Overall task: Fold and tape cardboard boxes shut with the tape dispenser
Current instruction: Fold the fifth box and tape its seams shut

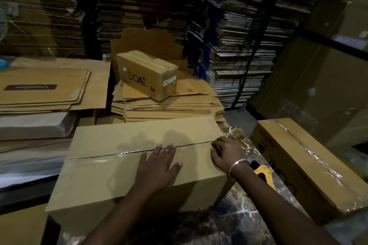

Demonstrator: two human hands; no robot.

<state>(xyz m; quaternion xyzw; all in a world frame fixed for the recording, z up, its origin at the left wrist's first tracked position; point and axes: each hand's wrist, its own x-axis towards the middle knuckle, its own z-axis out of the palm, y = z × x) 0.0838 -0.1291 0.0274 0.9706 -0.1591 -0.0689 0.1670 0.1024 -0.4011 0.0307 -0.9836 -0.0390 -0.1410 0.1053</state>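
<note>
A closed cardboard box (139,167) is seen on a dark marbled table (245,215), its two top flaps meeting along a centre seam (123,154) covered by clear tape.

The left hand (159,167) is laid flat on the box top, just on the near side of the seam; fingers are straight and spread, fingertips reaching the taped line, nothing grasped.

The right hand (226,154) is placed at the box's right end, where the seam meets the edge. Its fingers are curled down against the tape end there; whether the tape is pinched or only pressed cannot be told. A metal bangle (238,166) is worn on that wrist.

A yellow tape dispenser (262,175) is lying on the table just right of the box, partly hidden behind the right wrist.

Further right of the box, a second taped box (310,165) is seen. Behind the box, a small box printed "boAt" (147,74) is set on a pile of flattened cartons (169,105).
</note>
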